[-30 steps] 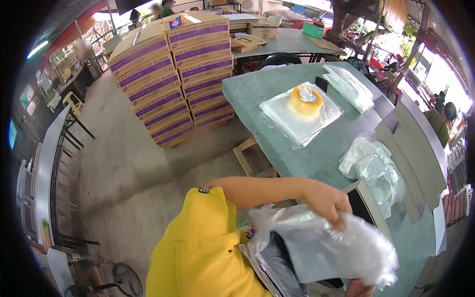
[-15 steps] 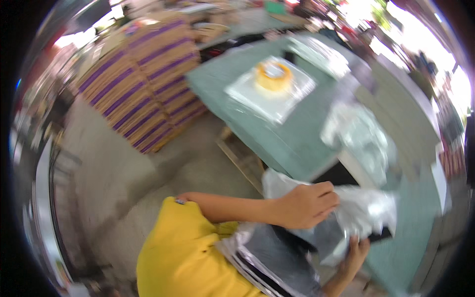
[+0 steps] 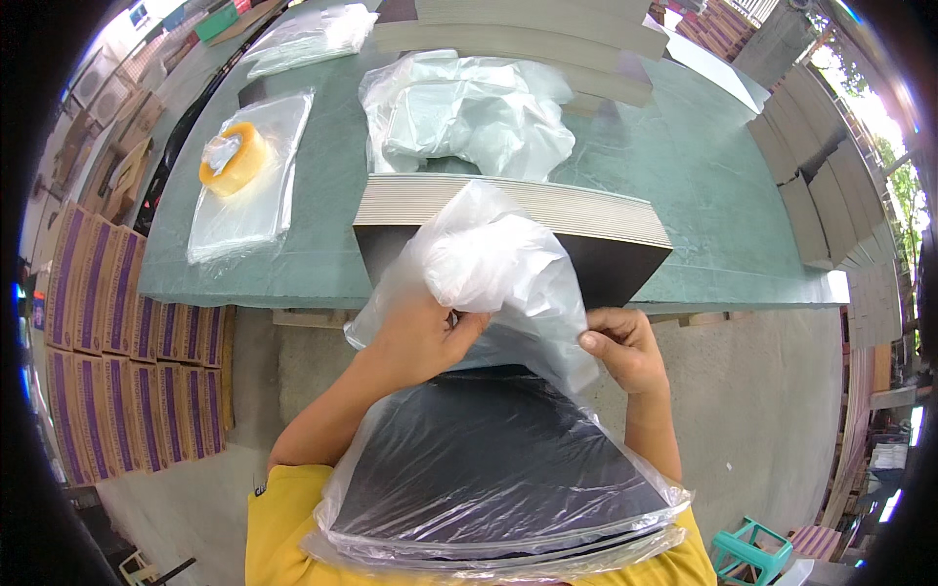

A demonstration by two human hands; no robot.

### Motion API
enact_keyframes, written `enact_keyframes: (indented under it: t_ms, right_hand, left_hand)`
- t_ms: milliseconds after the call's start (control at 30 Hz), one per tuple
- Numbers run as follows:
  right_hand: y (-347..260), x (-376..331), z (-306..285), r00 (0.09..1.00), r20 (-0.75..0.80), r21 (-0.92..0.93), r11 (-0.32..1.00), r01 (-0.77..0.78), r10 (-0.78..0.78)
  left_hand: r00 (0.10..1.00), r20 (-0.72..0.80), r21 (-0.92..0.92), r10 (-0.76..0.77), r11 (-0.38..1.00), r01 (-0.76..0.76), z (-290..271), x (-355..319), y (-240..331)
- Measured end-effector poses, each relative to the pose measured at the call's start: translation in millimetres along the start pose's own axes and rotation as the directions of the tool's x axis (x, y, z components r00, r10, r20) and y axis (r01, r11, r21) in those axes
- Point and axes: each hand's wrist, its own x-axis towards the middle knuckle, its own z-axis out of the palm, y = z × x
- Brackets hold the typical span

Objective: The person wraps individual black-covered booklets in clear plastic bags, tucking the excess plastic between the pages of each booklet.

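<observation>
A clear plastic bag (image 3: 513, 264) bunches up at its upper end between my hands. Its lower part wraps a flat dark slab or stack of boards (image 3: 469, 454), which lies close against my body. My left hand (image 3: 415, 337) is closed on the crumpled plastic, its fingertips partly hidden by the folds. On the other side, my right hand (image 3: 630, 354) pinches the bag's edge between thumb and fingers. Just beyond, a stack of dark boards with pale edges (image 3: 625, 220) sits at the table's near edge, partly covered by the bag.
On the green table (image 3: 699, 195) lie a crumpled pile of clear bags (image 3: 469, 112) and flat bags (image 3: 264, 200) under a roll of yellow tape (image 3: 249, 166). Grey board stacks (image 3: 518, 34) stand at the back. Cartons (image 3: 132, 391) rise at left; a green stool (image 3: 752, 552) stands lower right.
My view has swung round to face the table squarely. My left hand, earlier above the plastic, now grips its bunched end; the right hand has come up to the bag's right edge.
</observation>
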Motion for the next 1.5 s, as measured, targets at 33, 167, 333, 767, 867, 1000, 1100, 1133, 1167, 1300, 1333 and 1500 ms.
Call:
enact_keyframes:
  t_ms: [33, 167, 333, 767, 867, 1000, 1100, 1133, 1167, 1300, 1333, 1500]
  right_hand:
    - [-1, -1, -3, 1.000, 0.017, -0.056, 0.998, -0.009, 0.010]
    - [2, 8, 13, 0.995, 0.089, -0.243, 0.969, 0.053, -0.032]
    - [11, 10, 27, 1.000, 0.008, 0.027, 0.999, 0.018, -0.019]
    - [-24, 10, 23, 0.999, 0.032, -0.044, 0.999, 0.032, -0.030]
    - [-5, 7, 0, 0.987, -0.125, 0.249, 0.960, 0.126, -0.098]
    - [-1, -12, -23, 0.957, -0.272, 0.663, 0.740, 0.114, 0.097]
    - [-40, -9, -2, 0.723, -0.585, 0.636, 0.761, 0.128, 0.367]
    - [-32, -10, -4, 0.810, -0.497, 0.627, 0.774, 0.089, 0.310]
    - [-19, -17, -15, 0.878, -0.414, 0.611, 0.788, 0.072, 0.241]
    - [-27, -16, -2, 0.993, 0.117, 0.353, 0.934, -0.061, 0.021]
    - [-18, -10, -6, 0.961, 0.275, 0.399, 0.910, -0.109, -0.005]
    - [-28, -15, 0, 0.966, 0.259, 0.509, 0.852, -0.122, -0.016]
  left_hand:
    - [1.000, 0.016, -0.024, -0.003, 1.000, 0.003, 1, -2, 0]
    - [0.983, 0.186, -0.013, 0.010, 1.000, -0.007, 11, 3, 32]
    - [0.880, 0.340, 0.056, -0.333, 0.941, 0.334, 9, 3, 26]
    - [0.947, 0.320, 0.276, 0.023, 0.954, -0.116, -10, -4, 22]
    - [0.939, 0.111, 0.394, 0.327, 0.853, -0.343, -46, -14, 3]
    - [0.720, -0.538, -0.582, -0.438, 0.811, 0.059, -74, -56, -24]
    - [0.732, -0.493, -0.646, -0.470, 0.761, 0.053, -152, -102, -64]
    - [0.516, -0.792, -0.299, -0.325, 0.944, 0.136, -134, -91, -44]
    - [0.404, -0.897, -0.071, -0.179, 0.961, 0.268, -136, -101, -56]
    - [0.647, -0.749, 0.362, 0.145, 0.907, 0.216, -126, -84, -16]
    - [0.684, -0.724, 0.261, 0.088, 0.953, 0.153, -121, -79, -9]
    - [0.846, -0.534, -0.035, 0.004, 0.999, -0.027, -107, -62, 16]
